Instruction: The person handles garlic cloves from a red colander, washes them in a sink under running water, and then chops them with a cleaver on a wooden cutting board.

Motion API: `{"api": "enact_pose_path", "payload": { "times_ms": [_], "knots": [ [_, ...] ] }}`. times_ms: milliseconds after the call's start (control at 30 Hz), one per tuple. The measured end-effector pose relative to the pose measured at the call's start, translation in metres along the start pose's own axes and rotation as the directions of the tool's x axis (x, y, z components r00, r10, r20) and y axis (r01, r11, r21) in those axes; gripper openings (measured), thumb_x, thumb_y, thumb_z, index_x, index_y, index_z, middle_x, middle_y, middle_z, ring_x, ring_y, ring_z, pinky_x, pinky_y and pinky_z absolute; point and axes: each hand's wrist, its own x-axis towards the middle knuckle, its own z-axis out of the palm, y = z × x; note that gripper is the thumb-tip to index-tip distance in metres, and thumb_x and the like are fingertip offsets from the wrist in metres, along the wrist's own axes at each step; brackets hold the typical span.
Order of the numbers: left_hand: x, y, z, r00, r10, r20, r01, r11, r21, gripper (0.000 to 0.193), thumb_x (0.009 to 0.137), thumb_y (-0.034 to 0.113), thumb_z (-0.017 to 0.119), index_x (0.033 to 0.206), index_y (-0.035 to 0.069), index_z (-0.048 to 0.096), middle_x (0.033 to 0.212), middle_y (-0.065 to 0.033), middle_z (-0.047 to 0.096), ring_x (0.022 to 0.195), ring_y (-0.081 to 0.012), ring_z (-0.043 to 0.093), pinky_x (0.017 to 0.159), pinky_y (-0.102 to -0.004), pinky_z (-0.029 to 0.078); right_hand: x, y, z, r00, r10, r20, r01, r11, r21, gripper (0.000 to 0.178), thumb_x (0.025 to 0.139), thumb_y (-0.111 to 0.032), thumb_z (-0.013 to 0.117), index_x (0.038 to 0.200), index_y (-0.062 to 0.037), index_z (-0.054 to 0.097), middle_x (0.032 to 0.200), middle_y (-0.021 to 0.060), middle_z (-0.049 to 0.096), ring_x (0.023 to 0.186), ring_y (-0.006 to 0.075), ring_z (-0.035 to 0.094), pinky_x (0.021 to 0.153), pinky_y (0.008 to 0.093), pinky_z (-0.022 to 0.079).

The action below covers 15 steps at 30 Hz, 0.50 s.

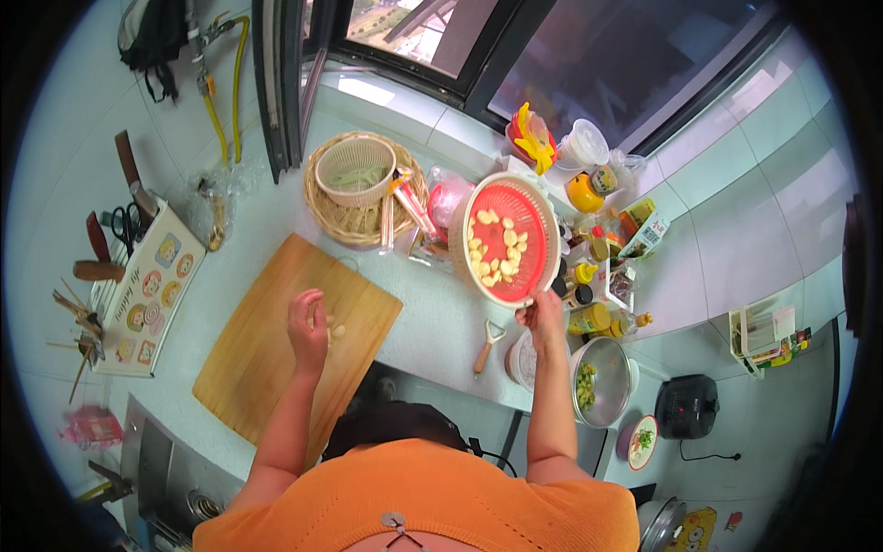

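Observation:
My right hand [541,317] grips the near rim of a cream plastic basket [550,221] with a red inside. The basket is tilted toward me, and several peeled garlic cloves [497,247] lie in it. Over the wooden cutting board [267,304] is my left hand [308,327], its fingers curled in; whatever they may hold is hidden. Right beside those fingers, a few pale garlic cloves [338,331] rest on the wood.
A wicker tray [317,198] with a cream strainer [386,189] stands behind the board. On the right are a peeler [487,348], bottles [589,319], a steel bowl [612,377] with chopped food and a rice cooker [688,407]. A knife block [152,294] stands left, above the sink [156,469].

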Motion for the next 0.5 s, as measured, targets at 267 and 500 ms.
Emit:
{"api": "enact_pose_path", "payload": {
  "times_ms": [267, 500],
  "knots": [
    [0.023, 0.027, 0.037, 0.995, -0.087, 0.049, 0.095, 0.980, -0.176, 0.009, 0.091, 0.002, 0.054, 0.098, 0.003, 0.060, 0.097, -0.0057, 0.060, 0.084, -0.0118, 0.059, 0.073, -0.0239, 0.047, 0.187, -0.044, 0.055, 0.986, -0.074, 0.150, 0.060, 0.994, 0.093, 0.024, 0.090, -0.024, 0.051, 0.097, -0.0017, 0.057, 0.080, 0.0097, 0.067, 0.061, 0.0140, 0.064, 0.048, 0.0247, 0.052],
    [0.032, 0.043, 0.081, 0.973, -0.186, 0.135, 0.214, 0.946, -0.242, 0.012, 0.089, -0.001, 0.054, 0.099, 0.001, 0.060, 0.096, -0.0068, 0.059, 0.084, -0.0133, 0.058, 0.075, -0.0246, 0.047, 0.306, -0.036, 0.107, 0.993, -0.056, 0.108, 0.042, 0.990, 0.132, 0.029, 0.092, -0.022, 0.043, 0.097, 0.0033, 0.057, 0.075, 0.0124, 0.066, 0.057, 0.0153, 0.063, 0.047, 0.0241, 0.053]
  ]
}}
